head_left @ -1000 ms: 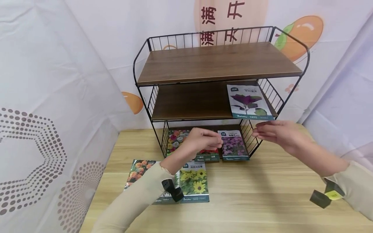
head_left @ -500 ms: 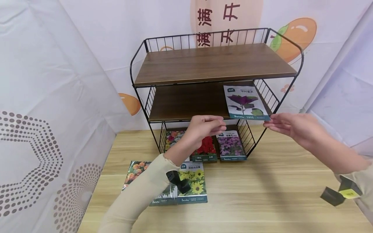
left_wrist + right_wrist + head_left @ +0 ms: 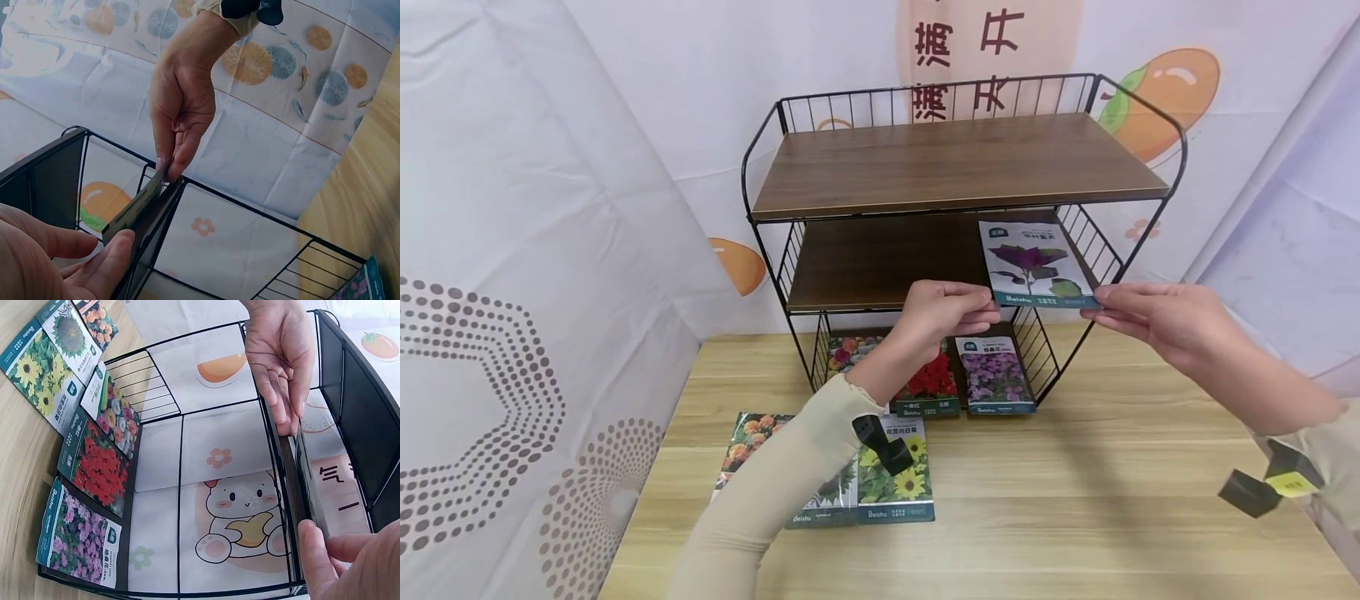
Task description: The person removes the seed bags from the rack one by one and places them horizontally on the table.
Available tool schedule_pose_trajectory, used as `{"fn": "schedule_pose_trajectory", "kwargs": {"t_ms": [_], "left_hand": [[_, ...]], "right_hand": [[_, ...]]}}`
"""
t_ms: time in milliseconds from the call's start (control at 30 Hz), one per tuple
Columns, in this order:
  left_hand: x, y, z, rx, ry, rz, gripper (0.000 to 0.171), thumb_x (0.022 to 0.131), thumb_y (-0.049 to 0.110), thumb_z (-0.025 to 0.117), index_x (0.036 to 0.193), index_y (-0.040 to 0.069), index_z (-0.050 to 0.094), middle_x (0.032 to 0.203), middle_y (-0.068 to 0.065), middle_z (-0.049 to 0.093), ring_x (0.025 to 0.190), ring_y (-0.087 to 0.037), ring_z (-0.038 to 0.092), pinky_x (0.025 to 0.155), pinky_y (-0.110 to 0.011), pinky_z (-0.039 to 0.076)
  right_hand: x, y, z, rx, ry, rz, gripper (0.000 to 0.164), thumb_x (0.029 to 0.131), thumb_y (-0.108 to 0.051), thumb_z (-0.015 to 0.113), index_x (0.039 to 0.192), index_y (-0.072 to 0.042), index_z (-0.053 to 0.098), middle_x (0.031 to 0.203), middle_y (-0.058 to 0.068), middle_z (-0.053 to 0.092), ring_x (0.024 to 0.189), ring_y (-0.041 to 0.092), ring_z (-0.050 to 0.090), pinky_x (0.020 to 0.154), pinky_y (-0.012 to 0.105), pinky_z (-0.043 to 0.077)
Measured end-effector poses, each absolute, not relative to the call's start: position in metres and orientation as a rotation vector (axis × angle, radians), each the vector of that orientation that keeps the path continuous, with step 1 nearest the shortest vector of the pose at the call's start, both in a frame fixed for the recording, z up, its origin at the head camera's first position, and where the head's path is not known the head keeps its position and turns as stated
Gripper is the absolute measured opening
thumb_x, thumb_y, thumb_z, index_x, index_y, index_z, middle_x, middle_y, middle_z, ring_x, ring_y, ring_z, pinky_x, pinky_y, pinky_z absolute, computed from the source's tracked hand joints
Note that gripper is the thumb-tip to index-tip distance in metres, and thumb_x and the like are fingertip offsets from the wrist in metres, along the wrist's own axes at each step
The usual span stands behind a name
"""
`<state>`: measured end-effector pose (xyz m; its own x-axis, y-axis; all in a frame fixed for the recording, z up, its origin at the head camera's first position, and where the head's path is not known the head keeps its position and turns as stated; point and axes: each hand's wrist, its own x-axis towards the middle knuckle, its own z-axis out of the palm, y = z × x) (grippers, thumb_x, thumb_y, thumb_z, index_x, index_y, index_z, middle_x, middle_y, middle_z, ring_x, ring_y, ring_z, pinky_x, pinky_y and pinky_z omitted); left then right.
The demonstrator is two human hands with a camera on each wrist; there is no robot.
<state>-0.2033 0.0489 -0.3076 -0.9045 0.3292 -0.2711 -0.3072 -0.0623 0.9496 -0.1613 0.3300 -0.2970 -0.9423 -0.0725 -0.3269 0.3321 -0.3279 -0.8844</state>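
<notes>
A seed packet (image 3: 1028, 258) with a dark purple-leaved plant lies on the right part of the rack's middle shelf (image 3: 880, 267), its teal bottom edge at the shelf's front. My left hand (image 3: 946, 312) pinches its front left corner between thumb and fingers. At the front right corner, my right hand (image 3: 1165, 321) pinches it too. Seen edge-on in the left wrist view, the packet (image 3: 134, 209) runs from one hand to the other, close along the shelf board. The right wrist view also shows the packet (image 3: 307, 481) between both hands.
The black wire rack has a bare brown top shelf (image 3: 955, 162). Below are packets of purple flowers (image 3: 996, 375), red flowers (image 3: 934, 383) and mixed roses (image 3: 119, 419). On the wooden table (image 3: 1045, 517) lie yellow-flower (image 3: 895, 483), sunflower (image 3: 72, 334) and orange-flower packets (image 3: 752, 437).
My left hand has moved right and up to the packet's front left corner. My right hand has risen slightly and taken hold of the right corner. The packet has barely shifted.
</notes>
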Motion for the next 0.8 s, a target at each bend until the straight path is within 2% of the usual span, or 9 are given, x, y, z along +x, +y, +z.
{"fn": "schedule_pose_trajectory", "kwargs": {"t_ms": [233, 533, 800], "left_hand": [[-0.2049, 0.051, -0.3076, 0.036, 1.789, 2.027, 0.019, 0.097, 0.011, 0.069, 0.112, 0.0, 0.076, 0.102, -0.017, 0.079, 0.098, -0.026, 0.077, 0.086, -0.031, 0.065], [-0.2035, 0.0495, -0.3104, -0.025, 1.767, 2.049, 0.018, 0.095, 0.006, 0.07, 0.11, 0.0, 0.076, 0.104, -0.017, 0.078, 0.1, -0.03, 0.076, 0.086, -0.031, 0.065], [-0.1986, 0.0459, -0.3111, -0.036, 1.812, 2.033, 0.017, 0.092, 0.005, 0.074, 0.108, 0.001, 0.078, 0.101, -0.013, 0.077, 0.094, -0.027, 0.078, 0.08, -0.028, 0.065]], "right_hand": [[-0.1659, 0.3333, -0.2987, 0.32, 1.585, -2.341, 0.03, 0.099, 0.011, 0.054, 0.09, -0.003, 0.08, 0.092, 0.011, 0.079, 0.085, 0.022, 0.079, 0.082, 0.029, 0.066], [-0.163, 0.3317, -0.3028, 0.303, 1.645, -2.249, 0.031, 0.099, 0.011, 0.054, 0.089, -0.004, 0.08, 0.093, 0.006, 0.078, 0.085, 0.016, 0.077, 0.079, 0.027, 0.066], [-0.1614, 0.3271, -0.3048, 0.334, 1.65, -2.208, 0.032, 0.099, 0.011, 0.055, 0.088, -0.007, 0.08, 0.091, 0.006, 0.077, 0.084, 0.014, 0.076, 0.08, 0.025, 0.065]]}}
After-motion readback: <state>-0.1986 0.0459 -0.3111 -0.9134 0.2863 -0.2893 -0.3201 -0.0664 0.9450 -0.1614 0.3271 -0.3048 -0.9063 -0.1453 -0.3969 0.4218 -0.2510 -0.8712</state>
